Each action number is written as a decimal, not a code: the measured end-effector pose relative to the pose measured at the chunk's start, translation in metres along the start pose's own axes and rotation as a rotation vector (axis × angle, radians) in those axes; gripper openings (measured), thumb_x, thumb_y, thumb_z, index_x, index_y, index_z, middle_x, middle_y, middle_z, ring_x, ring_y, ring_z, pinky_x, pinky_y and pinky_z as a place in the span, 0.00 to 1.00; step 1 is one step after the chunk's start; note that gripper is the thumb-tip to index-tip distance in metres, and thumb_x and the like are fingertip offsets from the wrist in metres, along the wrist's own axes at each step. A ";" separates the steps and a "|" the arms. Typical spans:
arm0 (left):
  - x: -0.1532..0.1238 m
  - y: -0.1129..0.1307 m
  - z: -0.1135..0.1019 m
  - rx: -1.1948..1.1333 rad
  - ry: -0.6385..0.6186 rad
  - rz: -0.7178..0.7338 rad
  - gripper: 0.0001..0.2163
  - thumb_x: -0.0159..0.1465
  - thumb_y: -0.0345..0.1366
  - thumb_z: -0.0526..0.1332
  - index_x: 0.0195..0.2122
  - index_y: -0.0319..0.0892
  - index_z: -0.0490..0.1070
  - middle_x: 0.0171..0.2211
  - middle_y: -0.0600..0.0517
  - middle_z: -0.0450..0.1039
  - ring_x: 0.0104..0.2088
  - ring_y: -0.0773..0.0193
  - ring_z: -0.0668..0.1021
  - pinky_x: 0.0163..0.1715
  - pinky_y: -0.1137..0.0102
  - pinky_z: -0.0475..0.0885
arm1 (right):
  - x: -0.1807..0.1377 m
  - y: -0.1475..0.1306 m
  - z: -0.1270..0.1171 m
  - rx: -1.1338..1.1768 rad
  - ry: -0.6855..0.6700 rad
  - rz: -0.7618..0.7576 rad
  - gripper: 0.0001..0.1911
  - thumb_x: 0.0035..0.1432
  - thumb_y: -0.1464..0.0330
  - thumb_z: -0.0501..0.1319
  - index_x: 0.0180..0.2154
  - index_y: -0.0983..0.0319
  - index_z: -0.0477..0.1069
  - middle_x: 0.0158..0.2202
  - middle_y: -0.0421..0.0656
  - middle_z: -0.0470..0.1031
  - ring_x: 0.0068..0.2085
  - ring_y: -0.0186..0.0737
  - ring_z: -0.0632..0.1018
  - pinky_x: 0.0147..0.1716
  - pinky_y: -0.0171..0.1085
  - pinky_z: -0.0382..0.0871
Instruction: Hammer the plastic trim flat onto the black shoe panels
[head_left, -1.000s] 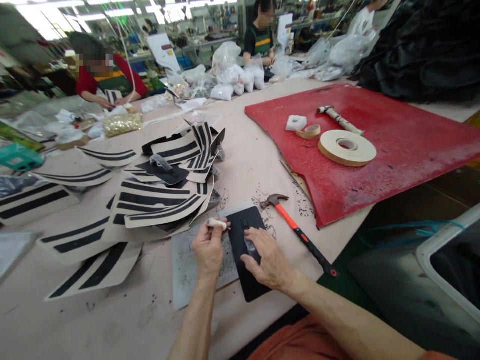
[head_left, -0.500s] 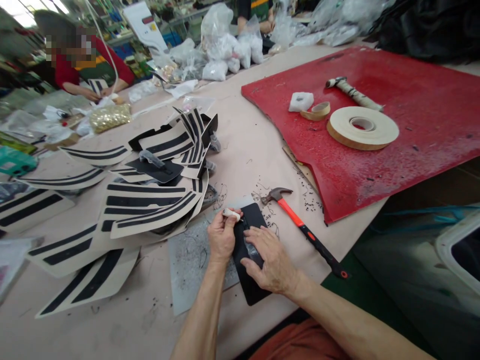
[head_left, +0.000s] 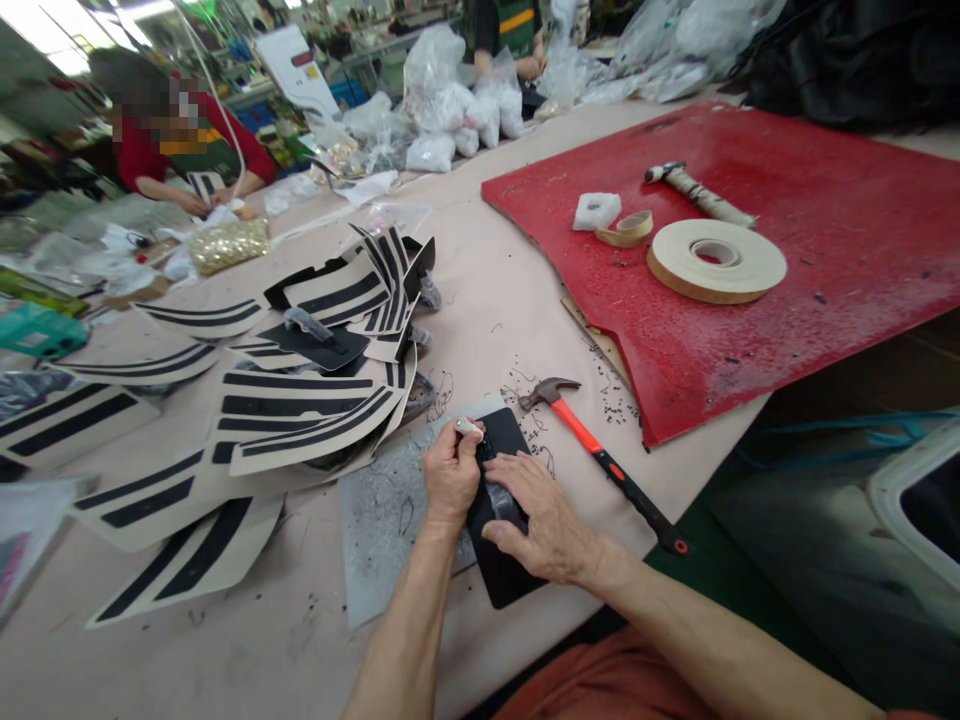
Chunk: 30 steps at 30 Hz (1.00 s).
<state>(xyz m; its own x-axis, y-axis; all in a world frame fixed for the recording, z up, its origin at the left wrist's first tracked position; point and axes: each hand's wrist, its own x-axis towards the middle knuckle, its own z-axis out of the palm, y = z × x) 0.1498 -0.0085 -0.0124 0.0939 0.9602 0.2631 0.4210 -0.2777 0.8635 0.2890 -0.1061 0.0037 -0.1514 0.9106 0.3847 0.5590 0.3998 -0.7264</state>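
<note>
A small white-handled tool point(head_left: 468, 428) is clasped in my left hand point(head_left: 452, 475); its tip is too small to make out against the panel. The black panel point(head_left: 504, 570) has rounded corners and lies partly over a scuffed grey sheet point(head_left: 375, 530). Along its middle sits a handle wrapped in clear plastic point(head_left: 501, 500). My right hand point(head_left: 541, 515) curves over that handle from the right, thumb on the near side, fingers near the tool. A claw hammer point(head_left: 592, 445) with an orange and black grip lies just right of the panel.
Black panels with striped pale backing point(head_left: 300, 410) are heaped at left. On a red mat point(head_left: 600, 330) lie a tape roll point(head_left: 675, 275), a white block point(head_left: 597, 211) and a wrapped tool point(head_left: 705, 195). Plastic bags point(head_left: 450, 110) and a co-worker point(head_left: 187, 140) are farther back.
My left hand has turned slightly, and the white handle now points more steeply. My right hand stays over the wrapped handle. The whole view has shifted a little.
</note>
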 end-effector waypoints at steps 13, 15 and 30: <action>0.000 0.002 0.000 0.039 -0.049 0.139 0.06 0.66 0.34 0.59 0.40 0.44 0.75 0.37 0.51 0.82 0.37 0.61 0.82 0.41 0.68 0.75 | -0.003 0.062 -0.095 -0.279 -0.238 0.786 0.05 0.58 0.71 0.59 0.39 0.63 0.66 0.38 0.49 0.71 0.37 0.42 0.73 0.37 0.39 0.68; 0.001 0.002 0.000 0.033 -0.064 0.145 0.06 0.66 0.34 0.58 0.40 0.44 0.75 0.37 0.51 0.82 0.37 0.61 0.82 0.42 0.68 0.75 | 0.007 0.056 -0.098 0.084 -0.296 0.953 0.03 0.57 0.71 0.57 0.36 0.62 0.64 0.32 0.44 0.70 0.30 0.36 0.71 0.29 0.35 0.66; 0.003 -0.001 -0.002 0.123 -0.144 0.172 0.06 0.67 0.34 0.56 0.39 0.45 0.73 0.36 0.52 0.81 0.36 0.61 0.81 0.40 0.69 0.73 | 0.055 -0.030 -0.133 -0.693 -0.339 0.285 0.17 0.72 0.58 0.45 0.40 0.61 0.65 0.25 0.42 0.71 0.24 0.38 0.70 0.24 0.37 0.45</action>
<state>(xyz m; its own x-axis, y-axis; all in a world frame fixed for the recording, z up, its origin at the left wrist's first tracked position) 0.1477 -0.0051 -0.0113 0.2979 0.8958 0.3299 0.4936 -0.4403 0.7500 0.3725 -0.0816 0.1225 -0.1037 0.9940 -0.0345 0.9728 0.0941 -0.2114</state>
